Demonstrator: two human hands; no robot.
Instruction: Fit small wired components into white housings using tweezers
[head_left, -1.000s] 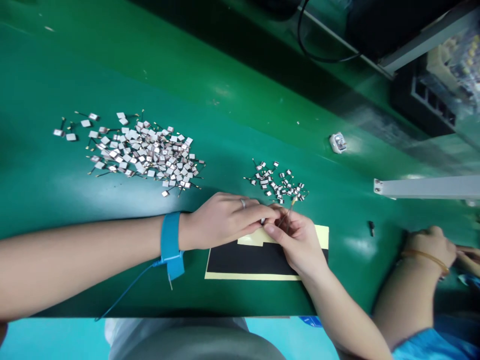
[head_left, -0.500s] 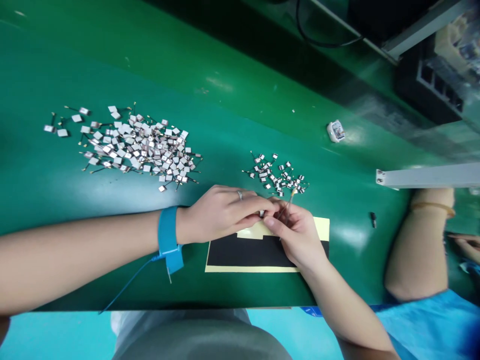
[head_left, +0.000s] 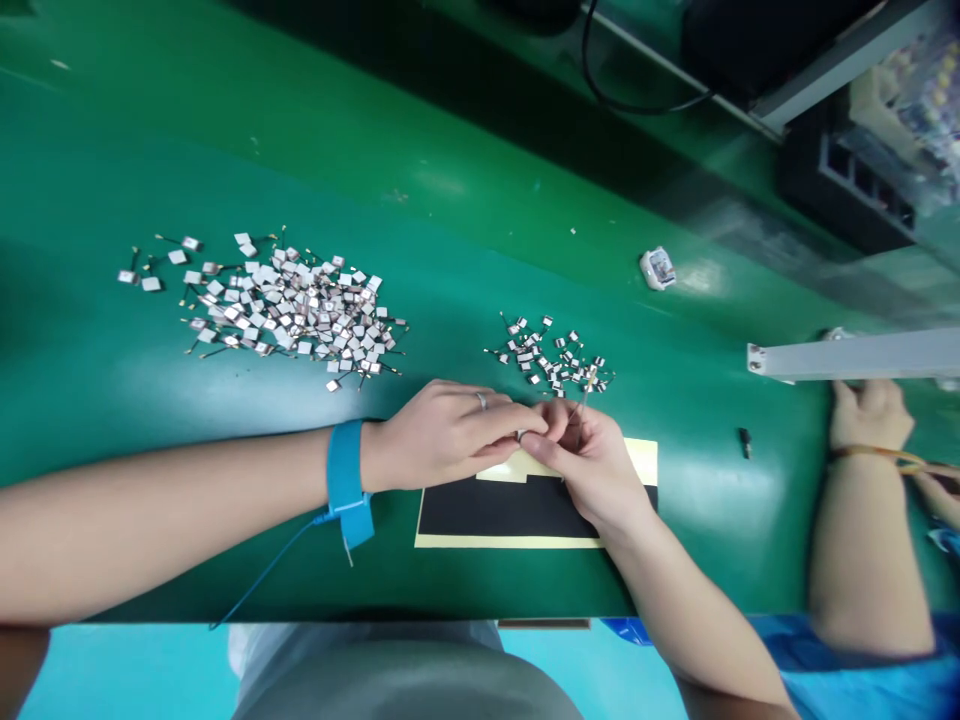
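Note:
My left hand (head_left: 450, 435), with a ring and a blue wrist strap (head_left: 346, 470), meets my right hand (head_left: 589, 455) above a yellow-edged sheet (head_left: 442, 541) with black strips. Between the fingertips of both hands is a small silver part (head_left: 523, 435), mostly covered by fingers. Thin tweezers (head_left: 583, 400) stick up out of my right hand, their end over the smaller pile of parts (head_left: 532, 350). A larger pile of silver square parts with short black leads (head_left: 307, 305) lies at left.
A small white box (head_left: 658, 269) and a black piece (head_left: 744, 443) lie on the green table (head_left: 225, 130). A grey metal bar (head_left: 847, 355) juts in at right, above another person's arm (head_left: 866, 540). Black trays stand at the upper right.
The view has shifted slightly. My fingers have closed further over the small part, which shows less. The other person's arm has moved, and its hand now shows below the bar.

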